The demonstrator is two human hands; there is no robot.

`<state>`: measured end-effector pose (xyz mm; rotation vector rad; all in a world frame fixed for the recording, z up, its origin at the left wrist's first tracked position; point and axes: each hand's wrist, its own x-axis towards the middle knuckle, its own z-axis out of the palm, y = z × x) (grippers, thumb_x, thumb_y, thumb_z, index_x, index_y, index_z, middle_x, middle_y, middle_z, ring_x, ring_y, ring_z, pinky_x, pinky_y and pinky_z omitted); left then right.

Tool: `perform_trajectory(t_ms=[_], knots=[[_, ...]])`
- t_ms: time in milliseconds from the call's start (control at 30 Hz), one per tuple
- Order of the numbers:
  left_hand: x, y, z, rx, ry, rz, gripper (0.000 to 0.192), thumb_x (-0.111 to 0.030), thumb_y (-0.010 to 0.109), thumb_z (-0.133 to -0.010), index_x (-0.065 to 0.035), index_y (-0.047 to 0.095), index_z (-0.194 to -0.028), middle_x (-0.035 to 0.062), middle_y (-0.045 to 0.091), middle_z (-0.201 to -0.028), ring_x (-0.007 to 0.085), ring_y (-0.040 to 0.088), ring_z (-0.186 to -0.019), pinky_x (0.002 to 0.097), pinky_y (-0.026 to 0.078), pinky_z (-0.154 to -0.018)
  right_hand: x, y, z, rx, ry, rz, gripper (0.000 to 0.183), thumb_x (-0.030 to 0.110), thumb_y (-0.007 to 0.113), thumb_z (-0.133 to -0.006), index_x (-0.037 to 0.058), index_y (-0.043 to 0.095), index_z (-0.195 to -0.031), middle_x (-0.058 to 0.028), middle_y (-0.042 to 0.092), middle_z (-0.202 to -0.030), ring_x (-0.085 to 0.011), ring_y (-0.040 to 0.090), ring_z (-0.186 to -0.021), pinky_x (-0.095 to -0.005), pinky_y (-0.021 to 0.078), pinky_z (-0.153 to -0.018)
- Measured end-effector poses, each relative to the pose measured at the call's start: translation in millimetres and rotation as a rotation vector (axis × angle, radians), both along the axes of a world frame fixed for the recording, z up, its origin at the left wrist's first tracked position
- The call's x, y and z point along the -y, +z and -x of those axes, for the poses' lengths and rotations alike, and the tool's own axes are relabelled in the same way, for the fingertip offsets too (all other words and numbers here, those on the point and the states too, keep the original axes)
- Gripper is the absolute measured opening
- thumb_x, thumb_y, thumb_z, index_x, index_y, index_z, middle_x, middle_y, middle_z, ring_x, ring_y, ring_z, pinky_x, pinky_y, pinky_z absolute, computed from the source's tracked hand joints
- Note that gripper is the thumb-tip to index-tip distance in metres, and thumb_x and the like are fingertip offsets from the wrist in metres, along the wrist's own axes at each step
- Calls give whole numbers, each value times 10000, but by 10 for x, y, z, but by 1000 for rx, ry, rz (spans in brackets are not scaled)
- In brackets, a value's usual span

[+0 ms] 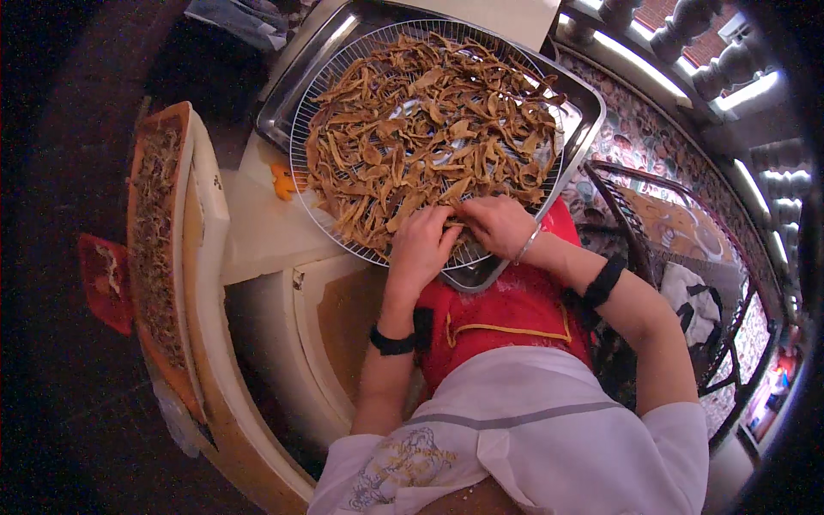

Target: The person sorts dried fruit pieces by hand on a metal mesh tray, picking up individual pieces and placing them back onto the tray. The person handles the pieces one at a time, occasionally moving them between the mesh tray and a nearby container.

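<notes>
Brown dried strips (425, 129), perhaps sliced mushroom or another dried food, lie spread over a round wire rack (297, 148). Beneath the rack is a rectangular metal tray (595, 106) with a rounded rim. My left hand (418, 248) is at the rack's near edge, its thumb and fingers pinched on a strip. My right hand (501, 225), with a bracelet at the wrist, is close beside it, fingertips bent down among the strips. Whether the right fingers grip the same strip cannot be made out.
A long orange container (183, 193) of thin dried pieces stands at the left on a pale surface, with a red basket (106, 283) beyond it. An orange object (282, 181) lies by the rack. To the right is a dark-framed chair (618, 193) with a cloth (689, 299).
</notes>
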<state>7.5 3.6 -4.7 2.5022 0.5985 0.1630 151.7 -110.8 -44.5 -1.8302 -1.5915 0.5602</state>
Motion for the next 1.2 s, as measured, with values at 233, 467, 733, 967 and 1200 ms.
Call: perform_trajectory(t_ms=[233,467,733,967,1200], knots=[[0,-1,2,16,-25,-3,211,-205,639,-831,-40,578,-948,147,604,-897,351,576,-873,444,451,-761,0,75,-9,30,21,21,213,172,575,-818,75,529,-1002,-159,633,-870,-367,623,-850,-494,482,-735],[0,-22,1,51,-47,-41,172,-191,613,-851,-30,565,-889,143,599,-852,339,576,-850,440,434,-736,4,44,-39,3,72,7,209,186,557,-839,65,526,-1007,-181,633,-859,-382,615,-845,-493,476,-731],[-5,-31,-4,75,-29,-34,139,-163,559,-881,-30,555,-919,151,602,-864,346,579,-855,448,435,-743,9,127,-18,-69,37,-34,215,223,565,-872,65,578,-1017,-180,626,-860,-377,604,-808,-468,472,-699],[6,-20,-3,30,-14,-31,155,-180,567,-878,-40,569,-945,141,609,-899,341,580,-881,446,439,-763,13,88,4,-24,2,-23,202,206,555,-881,76,551,-1036,-174,637,-830,-382,606,-782,-479,464,-673],[13,8,-2,16,-7,-38,190,-206,586,-870,-34,579,-951,143,611,-912,342,578,-890,447,437,-766,20,87,18,17,-42,44,208,198,534,-892,89,494,-1064,-184,636,-786,-402,607,-734,-509,459,-638]])
